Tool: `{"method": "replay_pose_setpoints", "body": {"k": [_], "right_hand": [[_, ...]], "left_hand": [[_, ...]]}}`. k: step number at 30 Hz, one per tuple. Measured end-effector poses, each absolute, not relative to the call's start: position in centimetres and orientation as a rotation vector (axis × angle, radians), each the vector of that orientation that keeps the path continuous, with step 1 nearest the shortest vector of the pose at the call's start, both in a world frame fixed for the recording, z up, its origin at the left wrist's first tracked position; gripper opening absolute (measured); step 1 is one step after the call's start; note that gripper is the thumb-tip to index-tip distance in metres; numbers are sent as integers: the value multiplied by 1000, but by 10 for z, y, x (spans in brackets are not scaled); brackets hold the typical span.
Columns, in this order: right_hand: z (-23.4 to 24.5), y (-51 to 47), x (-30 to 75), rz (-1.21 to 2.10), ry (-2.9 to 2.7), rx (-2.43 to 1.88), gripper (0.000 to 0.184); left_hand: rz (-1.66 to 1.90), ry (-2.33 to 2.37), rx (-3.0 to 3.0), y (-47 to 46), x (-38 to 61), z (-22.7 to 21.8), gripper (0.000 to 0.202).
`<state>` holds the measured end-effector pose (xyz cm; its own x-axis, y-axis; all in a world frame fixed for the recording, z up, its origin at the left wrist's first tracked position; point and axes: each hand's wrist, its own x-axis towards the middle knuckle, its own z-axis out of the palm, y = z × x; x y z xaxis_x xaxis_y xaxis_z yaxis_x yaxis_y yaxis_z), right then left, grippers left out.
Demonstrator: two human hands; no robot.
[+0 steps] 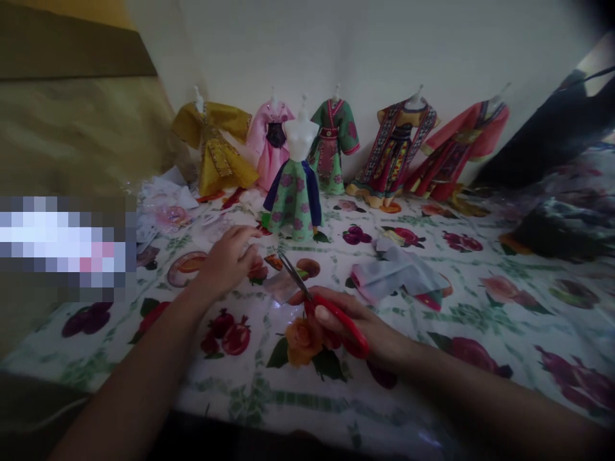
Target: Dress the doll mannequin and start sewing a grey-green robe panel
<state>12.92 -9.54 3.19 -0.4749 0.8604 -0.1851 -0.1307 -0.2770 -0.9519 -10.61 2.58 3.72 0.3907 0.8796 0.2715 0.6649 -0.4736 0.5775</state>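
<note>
Red-handled scissors point(340, 317) are gripped in the right hand point(375, 325) at lower centre; the left hand point(229, 259), centre-left, is loosely open.

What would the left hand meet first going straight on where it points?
Probably the green flowered skirt on the front mannequin; the left hand points towards it, though depth is unclear.

Red-handled scissors point(344, 323) — tilted, blades forward-left, white mannequin point(302, 136) beyond — upright, green floral skirt point(292, 200)
</note>
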Motion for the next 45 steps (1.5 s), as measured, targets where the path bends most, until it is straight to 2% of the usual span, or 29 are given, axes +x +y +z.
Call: {"method": "replay_pose_setpoints", "body": {"k": [3, 6, 11, 17, 21, 25, 28, 33, 37, 39, 41, 43, 45], "right_hand": [[32, -96, 130, 1792, -1303, -978, 47], [34, -96, 130, 1758, -1322, -975, 45], [32, -96, 131, 1725, -1388, -951, 43], [20, -88, 141, 1775, -1347, -672, 47], [28, -81, 146, 1686, -1373, -852, 43], [39, -76, 150, 1398, -1718, -1284, 45], [38, -76, 151, 1109, -2036, -1444, 50], [24, -81, 149, 615, -2327, -1525, 45], [23, -84, 149, 470, -2437, -1454, 38], [30, -85, 150, 441, -2439, -1347, 33], [39, -85, 147, 482, -2356, -1245, 36], [49, -84, 140, 616, -2205, -1196, 45], [56, -80, 130, 810, -2030, -1162, 44]], "left_hand": [[685, 1000, 1983, 16, -102, 44, 41], [625, 807, 1879, 10, -98, 48, 39], [681, 806, 1966, 9, -96, 46, 15], [672, 855, 1861, 13, -104, 43, 13], [665, 883, 1839, 11, -103, 47, 18], [673, 913, 1861, 6, -99, 53, 24], [713, 910, 1890, 4, -99, 55, 24], [785, 877, 1906, 3, -98, 56, 25], [806, 870, 1905, 1, -96, 58, 27], [805, 867, 1889, 0, -95, 59, 28], [795, 863, 1882, -3, -94, 60, 31], [782, 855, 1885, -5, -92, 60, 34], [766, 838, 1896, -8, -90, 60, 34]]}}
